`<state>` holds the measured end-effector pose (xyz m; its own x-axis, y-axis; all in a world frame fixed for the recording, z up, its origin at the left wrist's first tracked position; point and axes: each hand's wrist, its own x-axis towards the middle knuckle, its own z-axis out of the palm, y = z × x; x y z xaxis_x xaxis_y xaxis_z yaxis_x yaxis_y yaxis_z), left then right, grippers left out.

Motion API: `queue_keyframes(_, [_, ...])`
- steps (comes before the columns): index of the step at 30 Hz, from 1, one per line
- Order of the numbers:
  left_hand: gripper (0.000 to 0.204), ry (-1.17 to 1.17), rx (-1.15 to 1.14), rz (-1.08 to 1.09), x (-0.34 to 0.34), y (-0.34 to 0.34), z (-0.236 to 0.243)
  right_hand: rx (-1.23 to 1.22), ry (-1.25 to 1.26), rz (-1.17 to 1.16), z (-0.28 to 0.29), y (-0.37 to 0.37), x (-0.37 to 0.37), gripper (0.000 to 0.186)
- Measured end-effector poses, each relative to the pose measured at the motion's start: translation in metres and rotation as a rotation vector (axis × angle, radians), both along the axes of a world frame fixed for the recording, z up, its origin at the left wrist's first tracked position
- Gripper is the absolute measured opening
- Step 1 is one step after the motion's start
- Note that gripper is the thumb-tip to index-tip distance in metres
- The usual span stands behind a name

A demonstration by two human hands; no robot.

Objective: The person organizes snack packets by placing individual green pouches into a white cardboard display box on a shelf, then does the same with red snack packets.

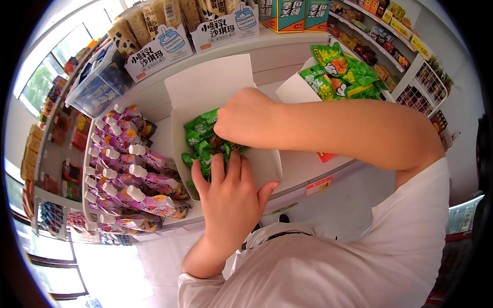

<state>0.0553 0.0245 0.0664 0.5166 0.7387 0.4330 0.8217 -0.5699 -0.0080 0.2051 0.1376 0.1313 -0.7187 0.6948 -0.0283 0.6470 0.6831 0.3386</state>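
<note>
An open white carton [209, 73] stands on the shelf, its lid flap raised at the back. Several shiny green snack packets [197, 134] lie inside it. My left hand [228, 192] reaches in over the near side, fingers spread and resting on the packets, thumb out over the carton's near wall. My right hand [246, 119] comes across from the right and is closed above the packets, its knuckles against one packet's edge. The fingertips are hidden, so whatever it grips cannot be made out.
Pouches with white caps [136, 169] stand in rows left of the carton. Behind them is a clear plastic bin [100, 87]. Another white carton [295, 88] with green packets stands to the right. Boxed snacks [159, 51] line the upper shelf. A red price tag [319, 185] hangs on the shelf edge.
</note>
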Motion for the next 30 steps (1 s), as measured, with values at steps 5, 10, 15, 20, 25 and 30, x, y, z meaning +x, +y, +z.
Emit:
queue_keyframes(5, [0.059,-0.021,-0.061,-0.063,-0.003,0.001,-0.004,0.021,-0.056,-0.065,0.019,-0.007,0.003,0.004])
queue_keyframes(10, [0.057,-0.047,-0.02,-0.15,-0.007,-0.01,0.004,0.169,0.106,-0.085,0.062,-0.039,0.041,0.007])
queue_keyframes(15, [0.042,-0.248,0.021,-0.255,-0.022,-0.028,-0.003,0.093,0.167,-0.286,0.117,-0.068,0.102,0.014])
queue_keyframes(20, [0.02,-0.515,0.11,-0.399,-0.027,-0.029,-0.021,-0.023,0.273,-0.474,0.109,-0.082,0.179,0.021])
queue_keyframes(25, [0.018,-0.646,0.181,-0.457,-0.02,-0.025,-0.036,-0.2,0.276,-0.538,0.094,-0.079,0.202,0.023])
queue_keyframes(30, [0.015,-0.684,0.204,-0.473,-0.015,-0.022,-0.041,-0.262,0.383,-0.351,0.091,-0.076,0.214,0.016])
